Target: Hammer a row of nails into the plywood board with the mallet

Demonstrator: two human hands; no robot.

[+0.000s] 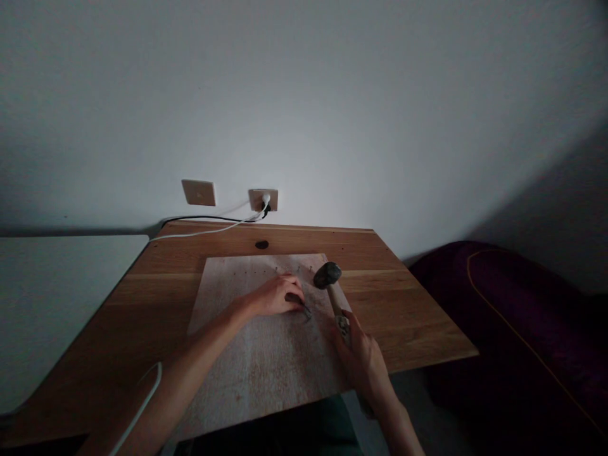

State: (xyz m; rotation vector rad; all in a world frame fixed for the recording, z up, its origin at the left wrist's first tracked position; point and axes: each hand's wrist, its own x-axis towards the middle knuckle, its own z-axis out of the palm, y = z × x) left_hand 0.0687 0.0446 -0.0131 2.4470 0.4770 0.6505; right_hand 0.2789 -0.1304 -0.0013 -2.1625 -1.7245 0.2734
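My right hand point(363, 354) is wrapped round the handle of a hammer point(335, 297). Its dark, blunt head is raised toward the upper right part of a pale wooden board point(266, 361). Over the middle of that board, my left hand point(280, 294) is closed on a small dark metal piece point(306, 310); its grey tip sticks out past the fingers, and I cannot make out its exact kind. Several small nails point(311, 268) or nail marks run in a row along the board's far edge, partly behind my left fingers.
The board lies on a wooden desk point(399, 316) against a wall. Behind it, a white and a black cable point(209, 217) run to a wall socket point(256, 199). A white surface point(71, 304) stands at left, and purple fabric point(475, 297) at right.
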